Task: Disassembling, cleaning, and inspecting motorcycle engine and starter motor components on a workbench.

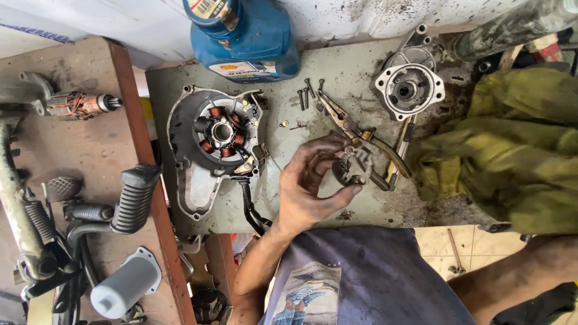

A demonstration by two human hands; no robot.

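Left hand [310, 186], greasy, grasps a small round metal part [352, 167] between thumb and curled fingers, holding it just above the grey work plate [337, 78], near its front edge. The right hand is not identifiable in view, so its state cannot be told; only a forearm shows at the lower right. Pliers [361, 135] with yellowed handles lie just beyond the held part, touching or nearly so. Loose bolts [308, 91] lie farther back, apart from one another. To the left rests an engine cover with copper stator coils [220, 133]; at far right sits a round flanged housing [408, 90], beside an olive rag [512, 144]. Risk, as judged: oily fingers may let the part slip off the plate's near edge; a sweep of the hand could scatter the bolts. Container: a blue oil bottle [244, 36] stands at the far edge, its contents not visible.
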